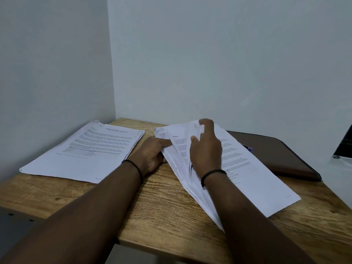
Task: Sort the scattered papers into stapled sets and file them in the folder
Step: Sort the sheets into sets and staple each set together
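A loose stack of printed papers [253,180] lies right of centre on the wooden table [163,202], its left edges lifted and fanned. My left hand [152,155] grips those lifted left edges, thumb on top. My right hand [206,147] rests on the stack, its fingers curled round the raised top edges of a few sheets. A second, flatter pile of printed papers [85,151] lies at the left by the wall. A brown folder [280,155] lies flat at the right, partly under the stack.
White walls meet in a corner just behind the table. A dark object with a clear base [344,147] stands at the right edge. A small purple item [248,148] peeks out between stack and folder. Bare wood shows between the piles and along the front edge.
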